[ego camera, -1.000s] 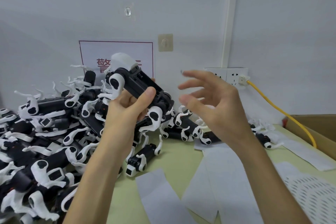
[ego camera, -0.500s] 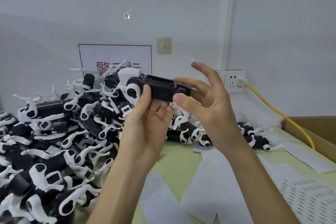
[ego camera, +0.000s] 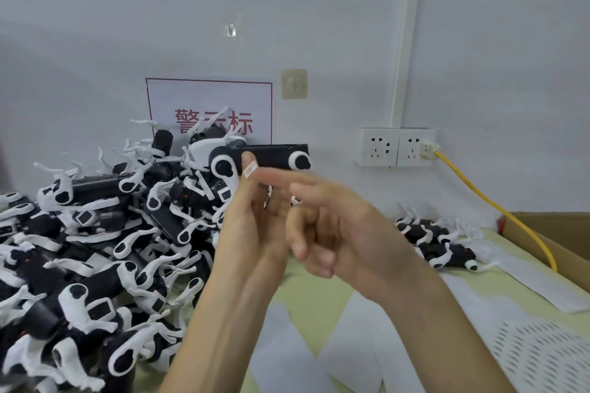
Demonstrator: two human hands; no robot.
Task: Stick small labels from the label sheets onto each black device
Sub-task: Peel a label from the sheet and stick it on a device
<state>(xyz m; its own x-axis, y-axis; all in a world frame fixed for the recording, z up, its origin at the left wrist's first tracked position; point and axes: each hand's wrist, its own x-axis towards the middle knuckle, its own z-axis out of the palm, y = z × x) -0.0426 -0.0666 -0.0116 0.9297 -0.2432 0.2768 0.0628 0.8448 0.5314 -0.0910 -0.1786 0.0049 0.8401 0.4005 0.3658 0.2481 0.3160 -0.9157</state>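
The black device (ego camera: 271, 155) is up off the desk, held level just above your left grip (ego camera: 255, 233). That grip's thumb and fingers are curled round the device's lower edge, near the white round cap at its left end. The small label (ego camera: 249, 170) rides on the forefinger tip of your right grip (ego camera: 348, 233), right where that finger meets the device beside your left thumb. I can't tell whether the label has touched the casing yet. The right grip's forefinger is stretched out towards the left grip; its other fingers are loosely curled under and clasp nothing.

By my reading you're at the sticking step for this one device. The next move calls for a steady left grip while the forefinger presses the label flat. Then slide the fingertip off sideways so the label doesn't lift with it.

Left of and below your left grip lies the big heap of devices (ego camera: 95, 233), tangled with white straps. A smaller cluster (ego camera: 440, 242) sits beyond your right grip. Which of the two is already labelled, I can't say. Under both grips, label sheets (ego camera: 539, 357) and plain paper strips (ego camera: 284, 348) lie on the green desk (ego camera: 306, 293).
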